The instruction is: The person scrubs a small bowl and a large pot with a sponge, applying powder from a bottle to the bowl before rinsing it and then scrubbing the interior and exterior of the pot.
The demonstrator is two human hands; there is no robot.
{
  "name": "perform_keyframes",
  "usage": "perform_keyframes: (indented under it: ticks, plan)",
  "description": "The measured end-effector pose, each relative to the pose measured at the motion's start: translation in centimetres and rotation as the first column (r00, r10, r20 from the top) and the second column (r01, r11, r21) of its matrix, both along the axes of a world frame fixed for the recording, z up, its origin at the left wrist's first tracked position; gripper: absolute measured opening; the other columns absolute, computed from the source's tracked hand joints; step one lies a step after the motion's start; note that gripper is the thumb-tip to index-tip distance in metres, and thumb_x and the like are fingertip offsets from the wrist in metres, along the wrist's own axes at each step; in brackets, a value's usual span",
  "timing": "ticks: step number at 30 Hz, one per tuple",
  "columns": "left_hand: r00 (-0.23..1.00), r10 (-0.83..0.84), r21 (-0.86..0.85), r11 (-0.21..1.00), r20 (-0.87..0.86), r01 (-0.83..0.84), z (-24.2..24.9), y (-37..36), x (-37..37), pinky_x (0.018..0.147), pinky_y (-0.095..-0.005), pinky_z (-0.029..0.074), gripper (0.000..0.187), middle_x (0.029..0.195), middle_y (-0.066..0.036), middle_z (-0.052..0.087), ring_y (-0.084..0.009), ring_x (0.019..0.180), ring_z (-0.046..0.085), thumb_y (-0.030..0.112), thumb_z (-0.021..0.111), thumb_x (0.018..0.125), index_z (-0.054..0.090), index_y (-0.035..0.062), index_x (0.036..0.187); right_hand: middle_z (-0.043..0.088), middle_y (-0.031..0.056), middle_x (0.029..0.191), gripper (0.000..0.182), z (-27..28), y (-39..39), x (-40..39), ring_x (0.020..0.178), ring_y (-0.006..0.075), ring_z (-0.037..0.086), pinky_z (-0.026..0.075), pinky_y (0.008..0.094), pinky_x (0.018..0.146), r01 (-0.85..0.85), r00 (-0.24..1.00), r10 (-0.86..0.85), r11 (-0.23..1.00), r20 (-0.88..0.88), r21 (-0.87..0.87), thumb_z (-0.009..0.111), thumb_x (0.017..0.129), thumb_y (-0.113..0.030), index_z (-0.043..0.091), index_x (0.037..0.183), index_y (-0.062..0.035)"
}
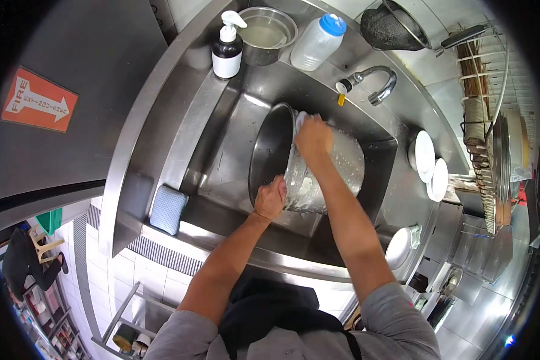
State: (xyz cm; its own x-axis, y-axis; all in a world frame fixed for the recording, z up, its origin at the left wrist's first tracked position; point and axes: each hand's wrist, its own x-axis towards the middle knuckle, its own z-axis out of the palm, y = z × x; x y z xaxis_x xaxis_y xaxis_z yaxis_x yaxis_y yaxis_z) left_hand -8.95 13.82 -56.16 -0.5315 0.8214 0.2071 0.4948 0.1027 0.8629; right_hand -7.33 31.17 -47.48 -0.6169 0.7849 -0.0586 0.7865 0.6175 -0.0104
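A large metal pot (342,162) lies on its side in the stainless steel sink (222,162), its dark mouth turned to the left. White suds and droplets cover its outer wall. My left hand (271,198) is closed on the near part of the rim. Higher up, near the far side of the rim, my right hand (314,141) is closed and pressed to the pot's outer wall. Something whitish and soft-looking (300,119) shows past its fingers; I cannot tell what kind of thing it is.
Along the back ledge stand a pump bottle (227,54), a metal pot of cloudy liquid (264,33) and a blue-capped jar (318,45). A faucet (375,81) arches beside the sink. White bowls (425,153) rest at the right; a blue sponge (168,210) lies on the front-left edge.
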Motion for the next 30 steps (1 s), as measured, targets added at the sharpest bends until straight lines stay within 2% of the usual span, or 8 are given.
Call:
perform_keyframes:
  ticks: [7, 11, 16, 19, 22, 24, 26, 30]
  plan:
    - [0.99, -0.07, -0.024, 0.997, 0.126, 0.073, -0.2, -0.5, 0.4, 0.057, -0.0491, 0.05, 0.015, 0.073, -0.022, 0.062, -0.0421, 0.063, 0.06, 0.013, 0.049, 0.091, 0.055, 0.0045, 0.101, 0.051, 0.0213, 0.124, 0.049, 3.5, -10.2, 3.7, 0.088, 0.0368, 0.066, 0.056, 0.0438, 0.067, 0.153, 0.988, -0.149, 0.972, 0.035, -0.179, 0.059, 0.079, -0.011, 0.048, 0.126, -0.0034]
    - [0.999, -0.01, -0.045, 0.999, 0.045, 0.012, 0.5, 1.0, -0.2, 0.056, -0.051, 0.048, 0.013, 0.069, -0.023, 0.059, -0.0435, 0.063, 0.059, 0.014, 0.047, 0.092, 0.053, 0.0037, 0.098, 0.045, 0.0224, 0.128, 0.057, 1.1, -2.4, 0.0, 0.088, 0.0381, 0.065, 0.056, 0.0452, 0.068, 0.2, 0.98, -0.197, 0.971, 0.032, -0.129, 0.061, 0.078, -0.011, 0.043, 0.131, -0.0042]
    - [0.99, -0.043, -0.016, 0.999, 0.132, 0.046, -1.1, 0.2, 1.1, 0.056, -0.0518, 0.047, 0.015, 0.067, -0.023, 0.058, -0.0444, 0.064, 0.059, 0.016, 0.047, 0.092, 0.051, 0.0036, 0.099, 0.048, 0.0257, 0.12, 0.042, 1.2, -8.0, 2.8, 0.088, 0.0399, 0.063, 0.057, 0.0427, 0.064, 0.225, 0.949, -0.251, 0.963, -0.189, -0.151, 0.057, 0.083, -0.016, 0.048, 0.122, -0.0046]
    - [0.962, -0.089, -0.005, 0.996, 0.256, 0.093, -0.3, -0.2, 1.4, 0.056, -0.052, 0.047, 0.016, 0.066, -0.023, 0.058, -0.0449, 0.063, 0.059, 0.016, 0.048, 0.092, 0.051, 0.0032, 0.101, 0.046, 0.0267, 0.117, 0.041, 0.4, -13.8, 7.7, 0.086, 0.0406, 0.062, 0.056, 0.0433, 0.06, 0.169, 0.94, -0.204, 0.975, -0.273, -0.147, 0.056, 0.083, -0.011, 0.048, 0.122, -0.004]
    - [0.994, -0.03, -0.048, 0.998, 0.105, 0.035, 0.2, 0.4, 1.2, 0.055, -0.0514, 0.047, 0.016, 0.064, -0.022, 0.057, -0.0441, 0.062, 0.059, 0.016, 0.048, 0.092, 0.051, 0.0036, 0.101, 0.047, 0.027, 0.112, 0.043, -3.4, -12.5, 12.5, 0.09, 0.0432, 0.058, 0.054, 0.0457, 0.067, 0.025, 0.946, -0.036, 0.999, -0.322, -0.036, 0.057, 0.082, -0.007, 0.045, 0.124, -0.0028]
    - [0.998, -0.012, -0.022, 1.0, 0.061, 0.014, -0.5, 0.2, 1.4, 0.055, -0.0514, 0.047, 0.016, 0.063, -0.022, 0.057, -0.0436, 0.061, 0.059, 0.017, 0.047, 0.093, 0.051, 0.0035, 0.101, 0.049, 0.0276, 0.105, 0.043, -4.4, -8.8, 12.9, 0.089, 0.0452, 0.055, 0.048, 0.0493, 0.078, 0.465, 0.763, -0.379, 0.884, -0.524, 0.038, 0.059, 0.081, -0.008, 0.047, 0.121, -0.0015]
    - [0.997, -0.012, -0.07, 0.997, 0.071, 0.016, -0.5, 0.0, 1.6, 0.055, -0.051, 0.047, 0.015, 0.063, -0.022, 0.057, -0.0434, 0.061, 0.059, 0.016, 0.047, 0.093, 0.051, 0.0036, 0.101, 0.047, 0.029, 0.102, 0.039, -2.6, -9.5, 11.3, 0.095, 0.0466, 0.049, 0.043, 0.0496, 0.083, 0.544, 0.674, -0.466, 0.838, -0.573, -0.042, 0.059, 0.081, -0.008, 0.048, 0.118, 0.0009]
    - [0.999, -0.024, -0.024, 0.999, 0.027, 0.024, -0.7, 0.1, 1.5, 0.054, -0.0507, 0.046, 0.014, 0.062, -0.022, 0.057, -0.0432, 0.059, 0.058, 0.015, 0.049, 0.092, 0.051, 0.0027, 0.099, 0.047, 0.0294, 0.098, 0.041, -2.2, -11.9, 10.2, 0.093, 0.0484, 0.049, 0.043, 0.049, 0.083, 0.201, 0.714, -0.216, 0.974, -0.666, -0.101, 0.061, 0.079, -0.011, 0.047, 0.114, 0.0051]
